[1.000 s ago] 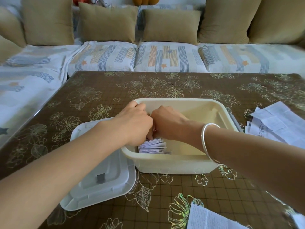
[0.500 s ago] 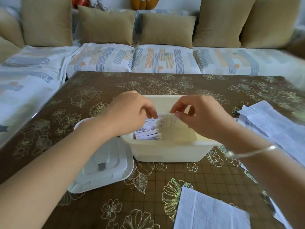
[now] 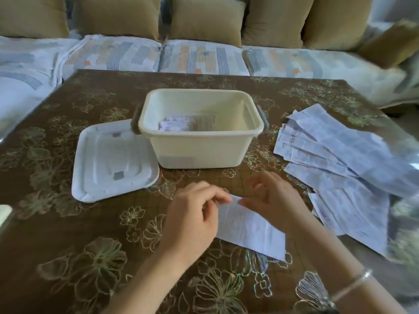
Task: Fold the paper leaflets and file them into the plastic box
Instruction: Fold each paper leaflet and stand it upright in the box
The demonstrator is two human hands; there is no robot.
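A cream plastic box [image 3: 199, 150] stands open in the middle of the table, with several folded leaflets [image 3: 179, 123] stacked inside at its left. In front of it lies a flat white leaflet [image 3: 247, 227]. My left hand [image 3: 192, 214] pinches the leaflet's far left corner. My right hand [image 3: 272, 198] rests its fingers on the far edge of the same sheet; its grip is blurred. A spread pile of unfolded leaflets [image 3: 347, 159] lies at the right.
The box's white lid [image 3: 111, 162] lies upside up on the table left of the box. The brown flower-patterned table [image 3: 68, 245] is bordered by a sofa with striped covers [image 3: 199, 57] and tan cushions behind.
Both hands have left the box and come back toward me, down onto the single leaflet at the front. The view has tilted downward.
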